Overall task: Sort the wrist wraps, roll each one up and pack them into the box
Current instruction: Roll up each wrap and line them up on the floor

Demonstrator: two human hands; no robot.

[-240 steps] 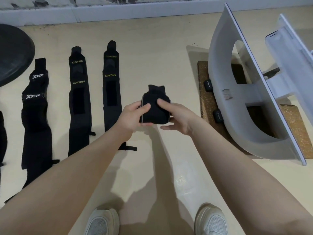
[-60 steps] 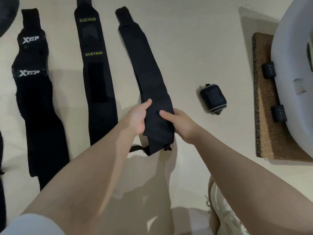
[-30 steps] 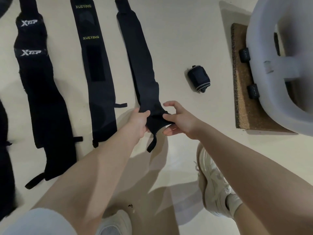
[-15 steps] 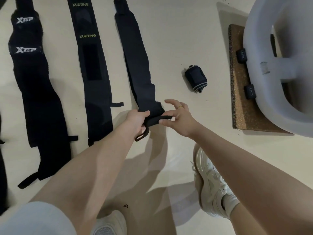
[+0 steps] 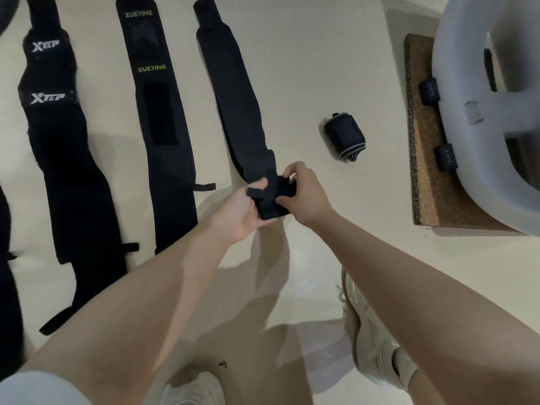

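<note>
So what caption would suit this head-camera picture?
Both hands, left and right, begin rolling a black wrist wrap; one finished roll lies nearby on the floor.

Both arms outstretched, left hand (image 5: pixel 242 211) and right hand (image 5: pixel 304 194) close together, fingers curled.

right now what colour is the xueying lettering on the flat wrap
Yellow-green on a black wrap, clearest in the head view.

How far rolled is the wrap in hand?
Barely started: only the near end of the plain black wrist wrap is rolled, held by the left hand and right hand; the rest lies flat on the floor.
</note>
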